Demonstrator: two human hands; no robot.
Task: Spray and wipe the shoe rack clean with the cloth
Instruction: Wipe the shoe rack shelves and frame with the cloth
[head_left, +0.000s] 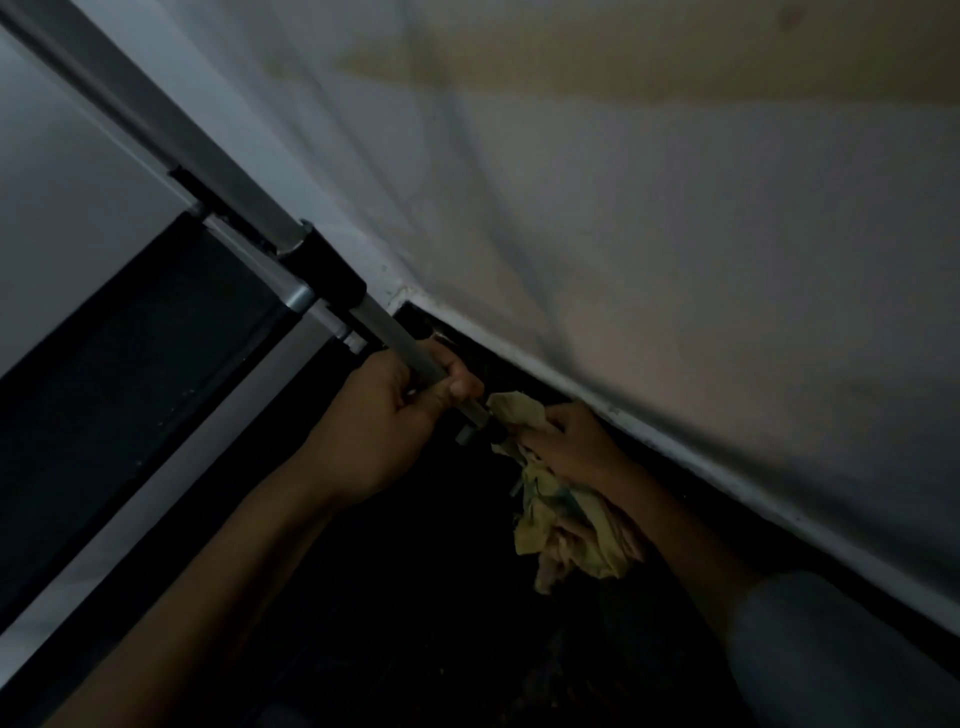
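Low in the frame, two forearms reach up out of the dark toward the centre, the one on the right in a grey sleeve (841, 639). Just above them, lower right of centre, the right hand (576, 447) is closed on a crumpled yellow cloth (566, 525), most of which hangs bunched below the palm while its top end presses against the foot of a metal leg tube (395, 338). Beside it, at centre, the left hand (384, 415) is clamped around that same tube a little higher up, apparently steadying it. The two hands sit near each other but apart, with the tube's lower end between them.

Further up and left, the tube passes through a black plastic connector (324, 270) where a cross bar meets it, and the dark fabric shelf (130, 364) of the shoe rack stretches toward the left edge. Beyond, a pale wall (675, 234) fills the upper right, with a white skirting board (675, 441) running diagonally.

No spray bottle is in view. Wiping seems to be at the lowest part of this leg; the dim light hides whether the upper tubes and the shelf are already clean, so how much is left cannot be told.
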